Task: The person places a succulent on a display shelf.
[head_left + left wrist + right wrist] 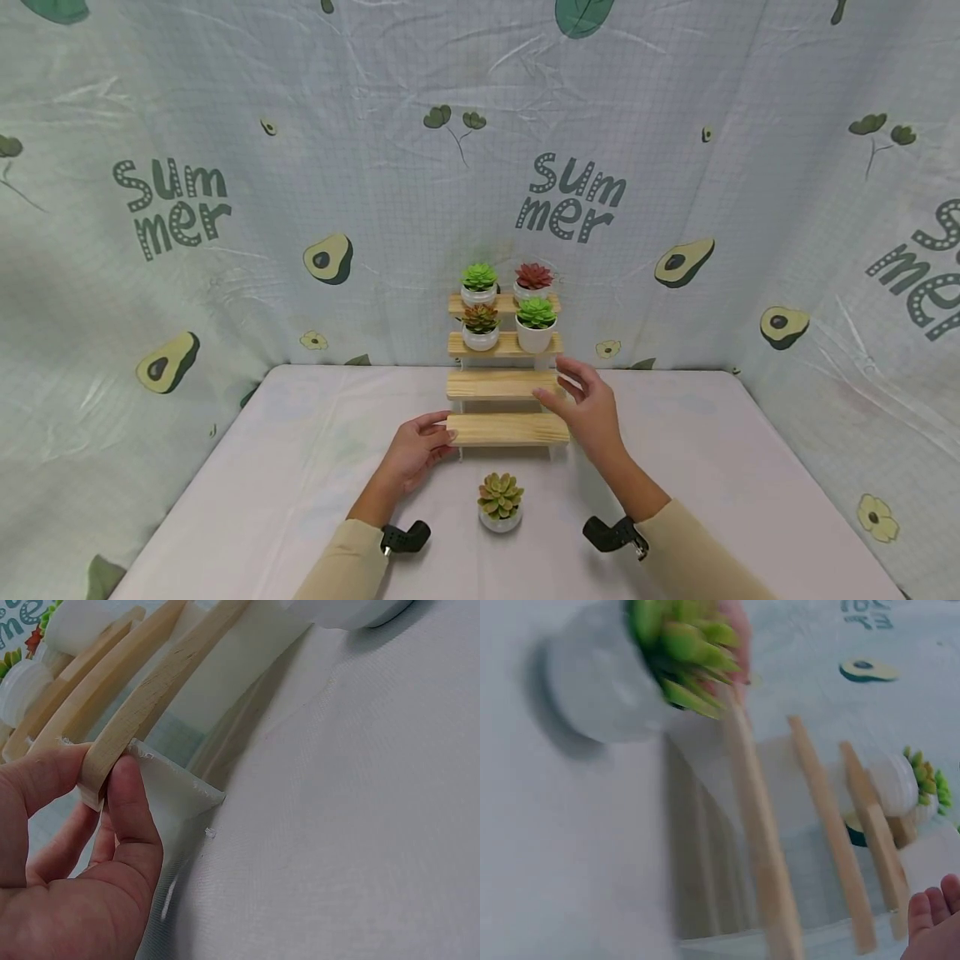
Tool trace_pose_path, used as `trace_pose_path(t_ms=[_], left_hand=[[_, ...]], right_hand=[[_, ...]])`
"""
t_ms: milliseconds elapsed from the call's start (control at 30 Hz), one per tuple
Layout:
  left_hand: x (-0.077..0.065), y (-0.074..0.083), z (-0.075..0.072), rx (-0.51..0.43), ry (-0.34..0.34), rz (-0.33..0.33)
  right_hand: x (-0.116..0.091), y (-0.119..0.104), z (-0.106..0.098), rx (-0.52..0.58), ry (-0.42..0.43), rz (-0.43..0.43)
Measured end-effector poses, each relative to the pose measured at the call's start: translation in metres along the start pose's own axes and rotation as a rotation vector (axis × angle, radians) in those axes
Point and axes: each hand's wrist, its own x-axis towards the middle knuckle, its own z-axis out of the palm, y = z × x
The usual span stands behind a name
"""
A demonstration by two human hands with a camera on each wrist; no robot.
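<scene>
A stepped plant stand of light wooden boards on pale supports stands at the table's back. My left hand pinches the left end of its lowest board between thumb and fingers. Beside the stand's right end, my right hand is held with parted, slightly bent fingers and nothing in them. The upper two boards carry potted succulents: bright green and red on top, brownish and green below. Another succulent in a white pot sits on the table before the stand.
A white cloth covers the table. Behind it and at both sides hangs a pale curtain printed with avocados and lettering. Dark wrist cameras sit on both forearms.
</scene>
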Motion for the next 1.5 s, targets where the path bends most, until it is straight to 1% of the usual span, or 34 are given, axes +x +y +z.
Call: trace_pose_path(t_ms=[100, 233, 333, 433, 533, 733, 800, 867, 1033, 1233, 1367, 1500], left_hand=[[0.000, 0.000, 0.000, 0.002, 0.003, -0.002], [0.000, -0.001, 0.000, 0.004, -0.008, 0.010], [0.001, -0.001, 0.000, 0.003, -0.019, 0.016], [0.001, -0.002, 0.000, 0.001, -0.019, 0.015], [0.001, -0.001, 0.000, 0.004, -0.010, 0.015], [0.002, -0.001, 0.000, 0.007, 0.012, -0.002], [0.002, -0.001, 0.000, 0.005, 0.012, -0.004], [0.001, -0.001, 0.001, 0.002, 0.010, -0.003], [0.001, -0.002, 0.000, -0.001, 0.013, -0.004], [0.001, -0.002, -0.001, 0.002, 0.017, -0.002], [0.000, -0.001, 0.000, -0.001, 0.013, 0.001], [-0.002, -0.001, 0.000, -0.004, -0.006, 0.014]], right_hand=[[-0.022, 0.007, 0.005, 0.045, -0.025, 0.032], [-0.052, 0.014, 0.012, 0.156, -0.080, 0.123], [-0.074, 0.017, 0.016, 0.204, -0.134, 0.171], [-0.089, 0.021, 0.020, 0.209, -0.203, 0.193], [-0.098, 0.026, 0.021, 0.220, -0.286, 0.215], [-0.107, 0.032, 0.022, 0.216, -0.459, 0.271], [-0.109, 0.033, 0.022, 0.205, -0.494, 0.289], [-0.110, 0.033, 0.023, 0.195, -0.512, 0.302], [-0.110, 0.034, 0.027, 0.161, -0.516, 0.297], [-0.108, 0.038, 0.033, 0.076, -0.496, 0.289], [-0.109, 0.039, 0.036, 0.063, -0.477, 0.293], [-0.110, 0.037, 0.037, 0.059, -0.474, 0.293]])
